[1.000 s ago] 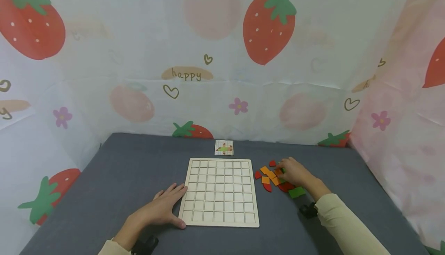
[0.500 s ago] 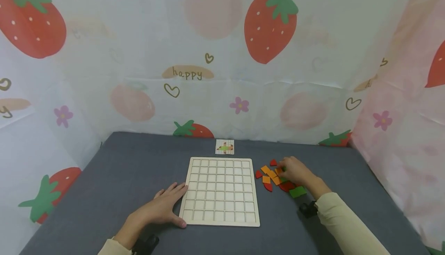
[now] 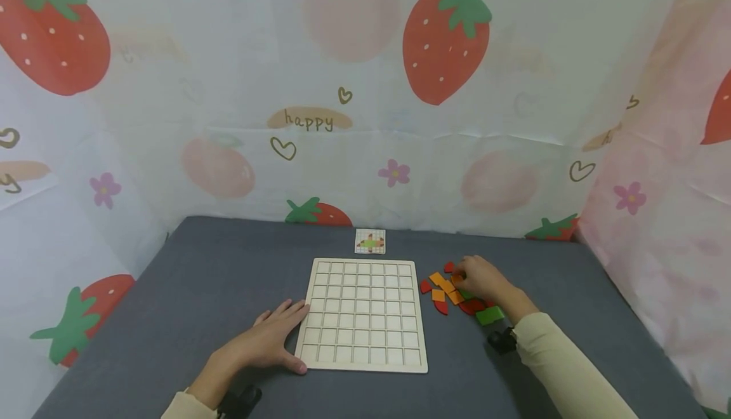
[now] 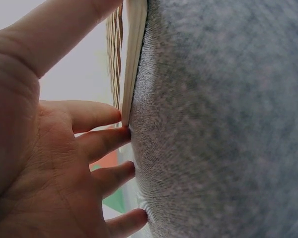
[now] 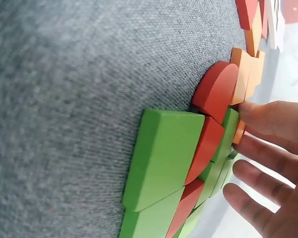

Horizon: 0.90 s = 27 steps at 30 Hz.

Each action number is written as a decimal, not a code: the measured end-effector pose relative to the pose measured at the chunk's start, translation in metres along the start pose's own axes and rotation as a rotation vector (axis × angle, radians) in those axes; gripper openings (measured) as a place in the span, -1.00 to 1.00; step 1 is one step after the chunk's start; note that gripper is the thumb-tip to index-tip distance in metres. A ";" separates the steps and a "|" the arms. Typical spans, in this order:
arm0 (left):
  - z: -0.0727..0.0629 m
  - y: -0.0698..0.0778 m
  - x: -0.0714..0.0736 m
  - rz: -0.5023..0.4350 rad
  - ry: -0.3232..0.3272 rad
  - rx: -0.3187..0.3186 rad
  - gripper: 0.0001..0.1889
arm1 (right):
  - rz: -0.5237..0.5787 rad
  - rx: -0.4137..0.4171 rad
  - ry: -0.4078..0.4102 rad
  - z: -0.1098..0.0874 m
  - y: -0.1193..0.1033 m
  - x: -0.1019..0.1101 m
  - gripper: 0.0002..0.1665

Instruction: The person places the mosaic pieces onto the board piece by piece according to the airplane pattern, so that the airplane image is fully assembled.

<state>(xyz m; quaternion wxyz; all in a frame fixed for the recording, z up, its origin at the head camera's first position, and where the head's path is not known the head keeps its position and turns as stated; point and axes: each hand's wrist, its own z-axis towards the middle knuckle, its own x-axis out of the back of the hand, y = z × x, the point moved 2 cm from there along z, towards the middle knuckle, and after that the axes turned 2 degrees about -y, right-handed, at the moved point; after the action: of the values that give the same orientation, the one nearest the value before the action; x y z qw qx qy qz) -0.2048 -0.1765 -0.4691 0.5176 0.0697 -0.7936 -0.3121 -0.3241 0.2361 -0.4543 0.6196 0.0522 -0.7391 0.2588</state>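
Note:
A pale wooden grid board [image 3: 362, 324] lies flat on the dark grey cloth. My left hand [image 3: 263, 341] rests at its left edge, fingers spread, thumb at the near corner. In the left wrist view, the fingertips [image 4: 125, 133] reach the board's side and the cloth. To the right of the board is a loose pile of red, orange and green blocks. My right hand [image 3: 484, 278] reaches into this pile from above. Thumb and index finger pinch a small orange block [image 5: 239, 133], and the other fingers hang over green blocks [image 5: 165, 153] and red blocks [image 5: 216, 91].
A small picture card [image 3: 370, 241] with a coloured pattern on a grid lies behind the board. Beyond the table [image 3: 228, 260] hangs a white curtain [image 3: 240, 76] printed with strawberries; a pinkish stretch [image 3: 668, 266] stands at the right.
My right hand has shifted slightly left over the pile, and the bit of green by its fingertips is now covered. My left hand stays at the board's edge.

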 end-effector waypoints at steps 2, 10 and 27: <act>0.000 0.000 0.000 -0.001 -0.001 -0.001 0.19 | -0.013 0.007 -0.002 0.000 -0.002 0.000 -0.80; 0.000 0.001 0.000 0.004 0.003 -0.005 0.19 | -0.081 0.006 0.021 0.002 -0.002 0.000 -0.89; 0.001 0.001 0.000 0.002 0.010 -0.008 0.18 | -0.054 0.008 0.083 -0.004 -0.014 0.004 -0.78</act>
<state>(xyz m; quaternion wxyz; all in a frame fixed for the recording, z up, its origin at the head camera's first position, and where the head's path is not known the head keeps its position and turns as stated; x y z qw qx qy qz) -0.2050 -0.1754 -0.4686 0.5222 0.0684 -0.7898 -0.3144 -0.3155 0.2269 -0.4459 0.6565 0.0638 -0.7100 0.2466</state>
